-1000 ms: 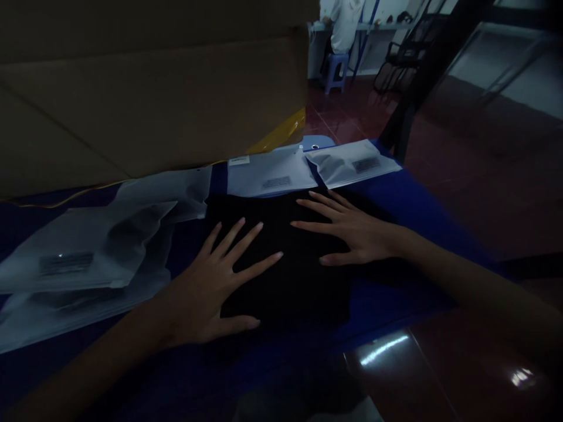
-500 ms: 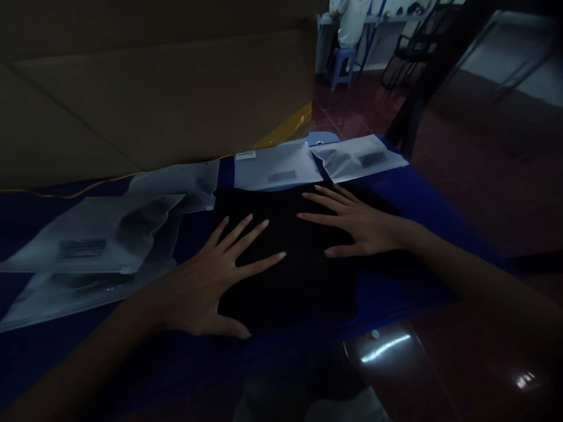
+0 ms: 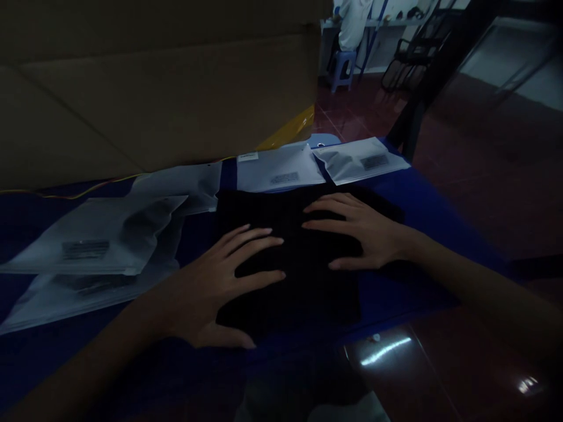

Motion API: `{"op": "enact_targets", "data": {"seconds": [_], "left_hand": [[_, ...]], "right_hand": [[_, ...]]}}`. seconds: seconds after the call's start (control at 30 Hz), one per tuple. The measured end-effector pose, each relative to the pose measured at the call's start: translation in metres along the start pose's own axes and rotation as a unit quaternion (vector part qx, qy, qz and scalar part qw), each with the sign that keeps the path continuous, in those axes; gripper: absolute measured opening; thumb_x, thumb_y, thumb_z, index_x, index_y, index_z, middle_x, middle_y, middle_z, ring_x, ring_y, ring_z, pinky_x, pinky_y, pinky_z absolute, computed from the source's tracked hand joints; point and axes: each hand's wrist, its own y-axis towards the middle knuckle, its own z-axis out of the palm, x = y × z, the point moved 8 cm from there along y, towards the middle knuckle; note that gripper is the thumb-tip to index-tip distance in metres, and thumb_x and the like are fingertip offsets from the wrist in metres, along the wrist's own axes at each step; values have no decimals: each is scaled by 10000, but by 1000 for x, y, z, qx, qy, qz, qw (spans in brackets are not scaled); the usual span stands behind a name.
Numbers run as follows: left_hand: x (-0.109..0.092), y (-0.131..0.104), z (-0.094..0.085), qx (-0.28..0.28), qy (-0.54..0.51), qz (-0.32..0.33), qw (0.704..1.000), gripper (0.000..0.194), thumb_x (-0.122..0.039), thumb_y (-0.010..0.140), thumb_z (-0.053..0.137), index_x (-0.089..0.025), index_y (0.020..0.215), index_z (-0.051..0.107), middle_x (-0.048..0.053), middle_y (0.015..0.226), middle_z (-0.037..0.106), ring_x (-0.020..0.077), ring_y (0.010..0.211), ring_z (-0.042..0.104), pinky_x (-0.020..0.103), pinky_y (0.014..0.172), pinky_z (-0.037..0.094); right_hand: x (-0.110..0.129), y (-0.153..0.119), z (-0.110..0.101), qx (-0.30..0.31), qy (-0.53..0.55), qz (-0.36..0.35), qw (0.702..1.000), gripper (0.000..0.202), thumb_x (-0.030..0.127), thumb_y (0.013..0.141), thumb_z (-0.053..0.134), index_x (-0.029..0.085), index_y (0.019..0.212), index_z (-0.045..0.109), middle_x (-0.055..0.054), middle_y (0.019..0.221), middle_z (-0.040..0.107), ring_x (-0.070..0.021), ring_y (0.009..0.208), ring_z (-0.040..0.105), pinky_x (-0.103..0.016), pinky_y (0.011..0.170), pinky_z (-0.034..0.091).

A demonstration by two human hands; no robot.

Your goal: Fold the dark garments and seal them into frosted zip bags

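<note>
A black piece of cloth [image 3: 303,281], perhaps a folded garment, lies flat on the blue table surface [image 3: 440,217]. On its left part rests my left hand [image 3: 220,281], palm down, with the fingers apart. My right hand [image 3: 356,225] lies on the upper right part of the cloth, fingers spread and slightly bent. Neither hand grips anything. Dim light hides the cloth's folds and exact outline.
Frosted zip bags with printed labels lie at the left [image 3: 101,228] and along the back [image 3: 281,170]. A large cardboard box [image 3: 176,105] stands behind them. Farther off, a person [image 3: 352,26] sits on a blue stool [image 3: 342,70], near a black chair [image 3: 416,50].
The fingers of both hands have bent a little and drawn closer together. Both hands have shifted slightly towards me on the black cloth.
</note>
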Motion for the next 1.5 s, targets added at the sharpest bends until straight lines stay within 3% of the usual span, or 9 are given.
{"op": "enact_targets", "data": {"seconds": [0.1,0.3,0.47,0.67,0.77,0.87,1.07,1.27,1.5], "left_hand": [[-7,0,1,18,-38,9,999,715,-721,748,825,-235,1258,703,180,1554,510,461,1472,427,653,1200,414],[-17,3,3,55,-71,-30,995,233,-433,783,824,-266,919,736,72,1355,637,353,1332,552,615,1330,231],[-19,2,-5,47,-108,-27,993,88,-186,828,685,-268,833,716,21,1304,680,259,1314,601,531,1367,179],[1,-8,-16,14,-235,-94,967,83,-282,928,644,-254,855,673,28,1222,763,264,1229,709,473,1233,454],[22,-16,-19,-42,-325,-186,926,150,-396,939,648,-257,886,665,40,1099,793,278,1055,767,371,891,640],[39,-19,-14,-89,-438,-271,853,339,-496,922,637,-226,734,557,-27,744,657,148,646,653,229,574,546],[59,-27,-11,-208,-493,-396,747,365,-591,963,497,-235,894,536,-55,665,503,103,537,507,201,486,451],[65,-37,-32,-287,-194,-406,846,306,-450,906,717,-306,1133,571,-12,1123,747,274,1122,708,414,964,588],[43,-26,-32,-224,126,-263,930,275,-290,1064,537,-321,1309,657,23,1451,646,317,1387,575,532,1196,447]], "right_hand": [[29,3,2,8,72,-71,995,714,718,808,767,191,1282,670,-152,1325,647,-335,1192,588,-525,1015,429],[52,3,21,121,136,-64,981,506,587,696,858,210,970,661,-89,1187,607,-272,1047,541,-466,937,402],[45,3,13,126,165,-38,978,140,181,747,722,201,858,638,-47,1090,663,-225,1001,575,-404,911,418],[27,0,-6,117,315,35,941,119,248,996,530,198,981,637,-24,915,667,-165,798,610,-311,753,471],[13,-3,-10,99,404,116,902,191,352,1069,534,197,1020,635,23,831,601,-121,689,556,-248,627,426],[-1,-5,-7,47,446,192,873,191,389,1046,610,202,1033,644,11,899,614,-129,762,580,-241,658,463],[-35,-9,2,-98,471,304,823,303,460,1009,675,275,1217,555,48,823,616,-107,599,524,-226,520,410],[-40,-8,-22,-104,354,255,894,250,465,976,719,220,995,669,2,884,677,-135,769,631,-276,690,514],[-21,0,-12,10,154,147,977,681,534,866,817,281,1459,599,-91,1435,637,-303,1274,632,-480,1084,529]]}}
